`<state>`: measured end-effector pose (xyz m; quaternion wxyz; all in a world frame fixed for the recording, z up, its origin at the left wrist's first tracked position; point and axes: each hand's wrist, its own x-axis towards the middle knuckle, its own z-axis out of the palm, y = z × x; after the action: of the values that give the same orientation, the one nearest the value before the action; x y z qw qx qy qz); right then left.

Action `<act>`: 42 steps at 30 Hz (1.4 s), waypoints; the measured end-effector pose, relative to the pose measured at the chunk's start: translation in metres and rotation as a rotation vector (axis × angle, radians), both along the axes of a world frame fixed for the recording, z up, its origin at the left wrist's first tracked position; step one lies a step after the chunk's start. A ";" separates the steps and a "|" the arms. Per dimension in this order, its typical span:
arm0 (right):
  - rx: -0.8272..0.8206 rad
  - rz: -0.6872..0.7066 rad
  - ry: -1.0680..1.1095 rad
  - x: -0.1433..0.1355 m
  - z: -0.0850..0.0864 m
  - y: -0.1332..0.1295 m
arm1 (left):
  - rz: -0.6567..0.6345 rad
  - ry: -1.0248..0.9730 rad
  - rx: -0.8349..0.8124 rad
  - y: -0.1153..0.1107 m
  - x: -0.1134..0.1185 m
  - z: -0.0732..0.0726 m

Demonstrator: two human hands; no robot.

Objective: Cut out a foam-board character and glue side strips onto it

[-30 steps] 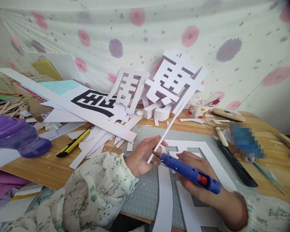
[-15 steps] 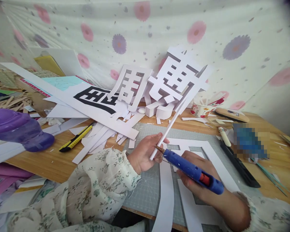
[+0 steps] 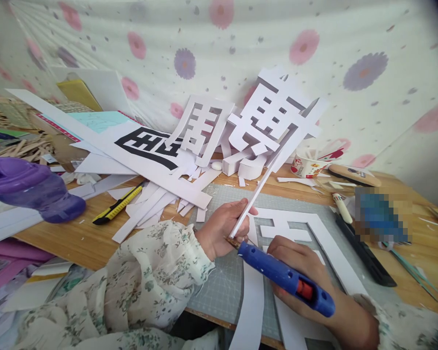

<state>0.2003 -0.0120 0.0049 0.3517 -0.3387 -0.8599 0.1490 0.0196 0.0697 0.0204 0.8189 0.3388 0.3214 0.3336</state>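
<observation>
My left hand (image 3: 224,228) pinches the lower end of a long thin white strip (image 3: 253,197), which slants up to the right. In my right hand (image 3: 306,272) is a blue glue gun (image 3: 277,267), its brown nozzle at the strip's bottom end beside my left fingers. Beneath both hands a large white cut-out character (image 3: 252,291) lies on the grey cutting mat (image 3: 219,287). My right hand covers part of it.
Cut-out white characters (image 3: 273,112) lean at the back over paper scraps. A yellow cutter (image 3: 118,204) and a purple bottle (image 3: 32,187) lie left. At right are a paper cup (image 3: 306,165), a pen (image 3: 342,208) and a black cutter (image 3: 365,250).
The glue gun's nozzle has moved down along the strip to its lower end, and my right hand has lowered with it. The view has shifted slightly.
</observation>
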 end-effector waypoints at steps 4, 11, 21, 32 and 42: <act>0.026 0.014 0.075 -0.002 -0.001 -0.003 | 0.008 -0.024 0.006 0.004 0.000 -0.007; 0.004 -0.023 0.043 -0.002 0.003 -0.001 | 0.043 0.018 -0.041 0.000 0.002 0.006; -0.007 -0.085 0.051 -0.003 0.008 0.003 | 0.052 -0.028 -0.031 -0.002 0.000 0.003; 0.004 -0.066 0.056 -0.006 0.002 0.002 | 0.044 -0.027 -0.044 -0.003 0.001 0.005; 0.000 -0.018 0.057 -0.006 0.000 0.002 | 0.049 -0.022 -0.081 -0.002 0.002 0.006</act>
<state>0.1947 -0.0095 0.0046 0.3774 -0.3423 -0.8463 0.1555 0.0219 0.0673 0.0266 0.8271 0.2936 0.3339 0.3439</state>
